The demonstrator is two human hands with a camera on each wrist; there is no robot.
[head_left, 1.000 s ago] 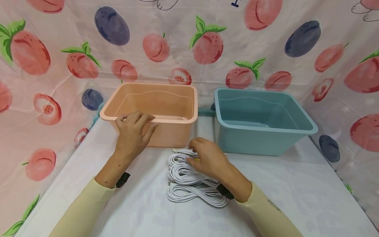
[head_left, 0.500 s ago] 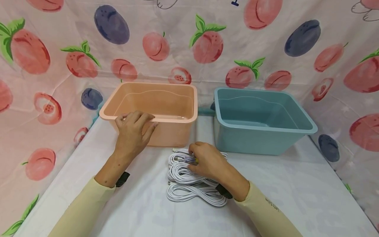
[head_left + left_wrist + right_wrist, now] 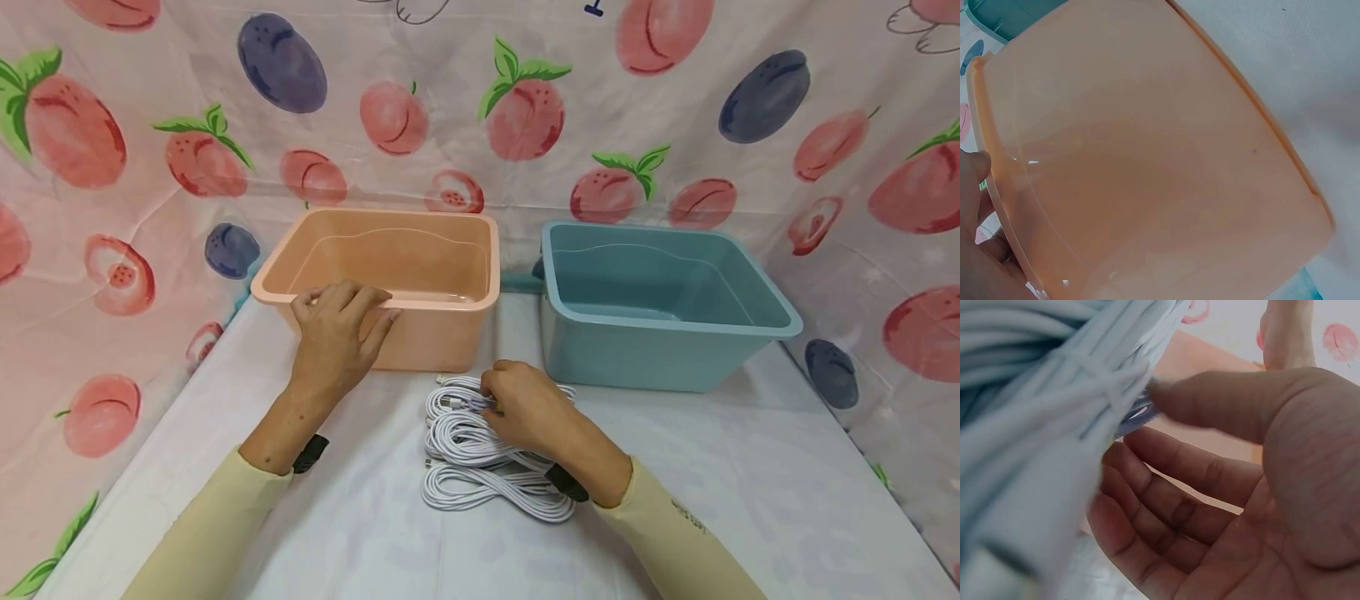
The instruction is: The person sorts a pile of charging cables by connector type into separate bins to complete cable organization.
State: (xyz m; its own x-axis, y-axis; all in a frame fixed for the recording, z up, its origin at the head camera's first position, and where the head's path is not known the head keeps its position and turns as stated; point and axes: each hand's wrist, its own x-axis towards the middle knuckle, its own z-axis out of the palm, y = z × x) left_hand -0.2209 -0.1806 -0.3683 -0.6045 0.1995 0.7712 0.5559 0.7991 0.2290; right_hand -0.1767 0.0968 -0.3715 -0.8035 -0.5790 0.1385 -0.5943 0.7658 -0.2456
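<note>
In the head view my left hand point(image 3: 337, 333) holds the front rim of the orange bin point(image 3: 435, 342), its fingers over the edge and its thumb outside. The left wrist view shows the bin wall point(image 3: 1160, 137) up close, with fingers at the rim. My right hand point(image 3: 532, 408) reaches into a pile of coiled white cables point(image 3: 465, 440) in front of the bins. Its thumb and fingers pinch a bluish-purple cable point(image 3: 1139, 414) behind white strands point(image 3: 1041, 437) in the right wrist view. A bit of yellow shows at the fingertips. The palm hides part of the pile.
A blue-green bin point(image 3: 637, 358) stands right of the orange one, with a narrow gap between. Both bins have bare floors where visible. White cloth point(image 3: 360, 517) covers the table, and a fruit-print curtain point(image 3: 465, 100) hangs behind.
My right hand has shifted slightly down and toward me over the cables, and its thumb and fingers have drawn closer together. The left hand keeps its place on the rim.
</note>
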